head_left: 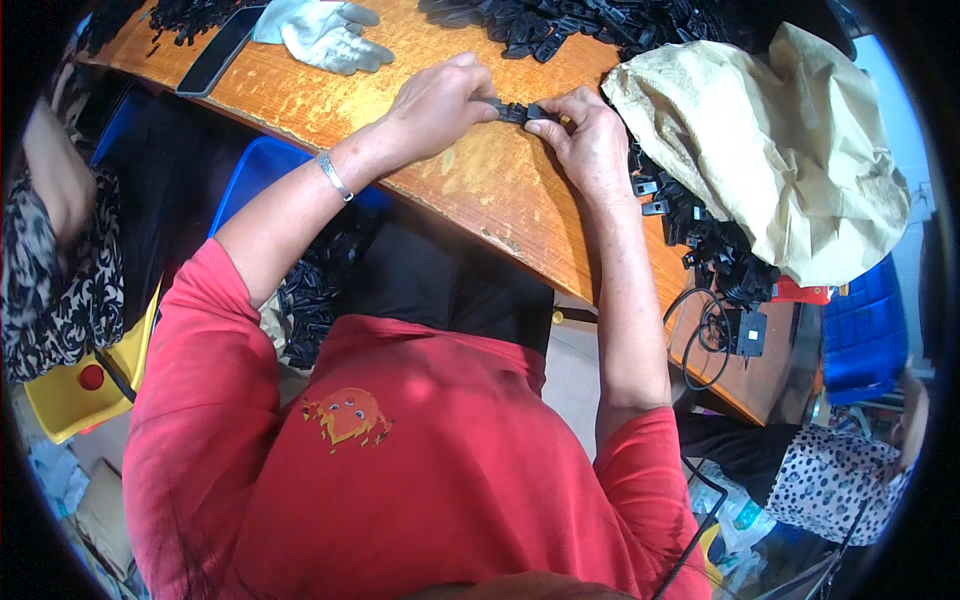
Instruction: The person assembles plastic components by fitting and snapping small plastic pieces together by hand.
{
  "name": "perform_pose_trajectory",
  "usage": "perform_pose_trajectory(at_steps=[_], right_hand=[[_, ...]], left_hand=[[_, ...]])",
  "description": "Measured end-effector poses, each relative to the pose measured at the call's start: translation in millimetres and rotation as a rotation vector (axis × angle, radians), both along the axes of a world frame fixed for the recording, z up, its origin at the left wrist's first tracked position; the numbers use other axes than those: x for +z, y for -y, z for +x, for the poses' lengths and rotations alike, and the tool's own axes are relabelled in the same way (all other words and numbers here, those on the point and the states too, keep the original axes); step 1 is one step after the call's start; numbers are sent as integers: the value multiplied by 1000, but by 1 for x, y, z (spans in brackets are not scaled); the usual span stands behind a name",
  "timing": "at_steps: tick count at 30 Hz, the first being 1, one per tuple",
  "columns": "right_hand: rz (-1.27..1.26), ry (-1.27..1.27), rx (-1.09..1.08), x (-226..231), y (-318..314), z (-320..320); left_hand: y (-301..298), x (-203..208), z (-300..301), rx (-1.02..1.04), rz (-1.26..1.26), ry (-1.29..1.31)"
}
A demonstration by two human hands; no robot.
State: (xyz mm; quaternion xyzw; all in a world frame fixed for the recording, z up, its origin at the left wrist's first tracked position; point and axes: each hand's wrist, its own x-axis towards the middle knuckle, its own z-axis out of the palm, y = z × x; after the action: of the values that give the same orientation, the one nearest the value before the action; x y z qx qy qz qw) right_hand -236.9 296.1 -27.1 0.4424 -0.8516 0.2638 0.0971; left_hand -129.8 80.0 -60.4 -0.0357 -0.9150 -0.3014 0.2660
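Observation:
My left hand [450,98] and my right hand [590,135] meet over the wooden table [470,185]. Between them they pinch a small black plastic piece [516,112], shaped like a buckle or clip, one end in each hand's fingertips. The piece is too small to make out in detail, and the fingers hide its ends. Beyond the hands lies a heap of similar black plastic parts [560,25]. More black parts [700,225], some with shiny faces, lie right of my right forearm, partly under a beige cloth sack [765,130].
A grey-white work glove [325,35] and a dark phone [220,52] rest at the table's far left. A black cable [700,340] loops near the right corner. Below the table edge stands a blue bin [255,170] by black parts. People sit to the left and right.

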Motion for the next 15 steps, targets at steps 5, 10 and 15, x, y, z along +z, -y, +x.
perform_pose_trajectory(at_steps=[5, 10, 15], right_hand=[[-28, 61, -2, -5, 2, -7], [-48, 60, 42, -11, 0, -18], [-120, -3, 104, -12, 10, -13]], left_hand=[[2, 1, 2, -20, 12, 34], [-3, 4, -2, -18, 4, 22], [-1, 4, -1, -6, -4, 25]])
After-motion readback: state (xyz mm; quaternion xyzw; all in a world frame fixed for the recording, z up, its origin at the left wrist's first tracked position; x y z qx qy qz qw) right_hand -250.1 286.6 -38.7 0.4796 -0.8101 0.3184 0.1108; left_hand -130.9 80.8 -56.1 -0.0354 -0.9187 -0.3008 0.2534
